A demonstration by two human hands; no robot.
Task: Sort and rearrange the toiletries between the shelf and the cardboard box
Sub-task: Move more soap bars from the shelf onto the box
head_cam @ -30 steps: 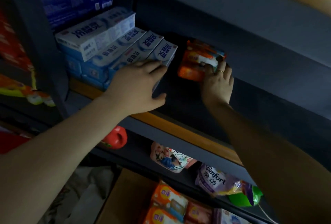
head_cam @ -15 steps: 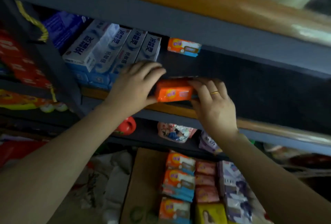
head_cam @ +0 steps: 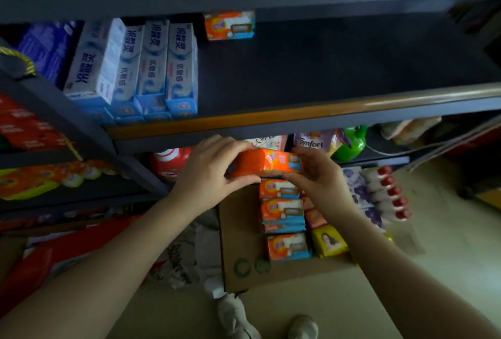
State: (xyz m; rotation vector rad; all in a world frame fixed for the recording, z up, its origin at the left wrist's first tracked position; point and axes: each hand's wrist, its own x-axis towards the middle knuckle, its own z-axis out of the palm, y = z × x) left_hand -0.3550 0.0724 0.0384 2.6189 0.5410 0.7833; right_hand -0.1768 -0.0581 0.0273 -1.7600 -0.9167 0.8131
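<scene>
- Both hands hold one orange soap pack [head_cam: 267, 162] in the air, just in front of the shelf [head_cam: 298, 116] edge and above the box [head_cam: 244, 243].
- The left hand [head_cam: 208, 173] curls its fingers over the pack's left end with the thumb beneath; the right hand [head_cam: 314, 173] pinches the right end between thumb and fingers.
- Progress, as I judge it: partway. The box already holds a column of like orange packs [head_cam: 283, 214], with pink and yellow bars beside them, so this pack looks bound for the box.
- Left on the shelf: one orange pack at the back [head_cam: 230, 25] and the rows of toothpaste cartons [head_cam: 151, 70] to the left. Whether those stay I cannot tell.
- Room: the shelf right of the cartons is bare and wide. The box is tighter, with its open space on the left side, next to the orange column.
- Edges to mind: the shelf's front lip just above the hands, and the box's near wall below.
</scene>
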